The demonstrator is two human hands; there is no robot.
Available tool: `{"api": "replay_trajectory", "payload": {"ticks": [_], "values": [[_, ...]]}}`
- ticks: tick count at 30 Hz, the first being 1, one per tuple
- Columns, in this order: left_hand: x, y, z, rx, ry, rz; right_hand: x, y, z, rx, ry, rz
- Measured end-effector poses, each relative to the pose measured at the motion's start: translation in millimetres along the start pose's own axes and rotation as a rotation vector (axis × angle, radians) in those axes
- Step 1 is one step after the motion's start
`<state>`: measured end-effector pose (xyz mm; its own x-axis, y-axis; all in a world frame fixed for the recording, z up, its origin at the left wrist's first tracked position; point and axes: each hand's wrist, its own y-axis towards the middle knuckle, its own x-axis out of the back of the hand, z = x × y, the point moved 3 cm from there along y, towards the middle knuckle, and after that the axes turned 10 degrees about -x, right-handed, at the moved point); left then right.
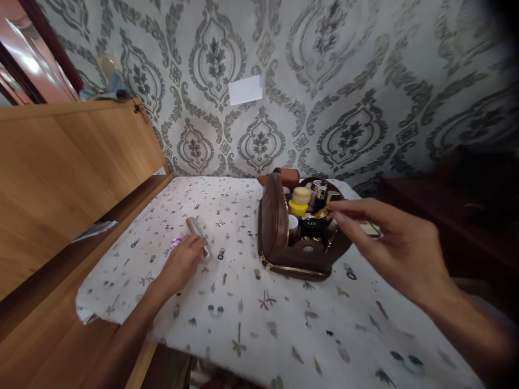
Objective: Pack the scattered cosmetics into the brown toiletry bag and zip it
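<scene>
A brown cosmetic bag (273,221) with gold zips stands open on the cloth-covered table, packed with jars, bottles and tubes. My right hand (401,248) reaches over its right side, thumb and forefinger pinched together beside a small gold item (321,214); what the fingertips hold is too small to make out. Inside the bag are a yellow jar (299,208), a white-capped container (292,224) and a black item (310,226). On the left, my left hand (184,259) has its fingers closed over a silver tube (195,227) lying on the table. A purple-and-white item (175,243) is partly hidden beside that hand.
The table (239,302) wears a white patterned cloth. A wooden panel (77,178) rises along the left, and a patterned wall (259,135) closes off the back. Behind the bag is a tan-brown item (287,176). A small flat card-like item (370,229) lies right of the bag.
</scene>
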<state>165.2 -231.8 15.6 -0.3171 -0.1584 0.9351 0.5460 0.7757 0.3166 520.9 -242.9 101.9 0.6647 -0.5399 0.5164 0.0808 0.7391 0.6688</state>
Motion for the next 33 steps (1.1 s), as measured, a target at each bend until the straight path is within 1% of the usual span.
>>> {"api": "replay_trajectory", "payload": {"ticks": [2,4,7,10,12,15,18,21,24,27,30,33], "values": [[0.7,-10,19,0.042,0.052,-0.041,-5,-15,15,0.074,0.041,-0.011],[-2.2,-16,32,0.04,0.092,-0.04,-14,-30,29,0.128,0.098,0.006],[-11.2,-17,39,-0.009,0.131,-0.008,-33,-51,46,0.159,0.227,0.104],[-21.1,-10,38,-0.073,0.19,-0.002,-58,-73,54,0.176,0.341,0.21],[-27.2,-3,37,-0.122,0.245,0.0,-76,-88,53,0.161,0.353,0.297],[-34.3,7,38,-0.208,0.304,0.007,-96,-106,45,0.123,0.365,0.347],[-37.0,13,43,-0.278,0.331,0.01,-105,-117,34,0.073,0.338,0.368],[-33.6,14,44,-0.296,0.362,-0.001,-105,-120,26,0.038,0.33,0.413],[-24.6,12,34,-0.319,0.351,-0.045,-99,-119,23,-0.002,0.373,0.405],[-11.9,9,13,-0.331,0.252,-0.105,-95,-119,22,-0.059,0.381,0.431],[2.9,6,-10,-0.258,0.077,-0.144,-94,-121,23,-0.107,0.346,0.504],[14.8,6,-32,-0.177,-0.112,-0.111,-93,-123,23,-0.132,0.342,0.576]]}}
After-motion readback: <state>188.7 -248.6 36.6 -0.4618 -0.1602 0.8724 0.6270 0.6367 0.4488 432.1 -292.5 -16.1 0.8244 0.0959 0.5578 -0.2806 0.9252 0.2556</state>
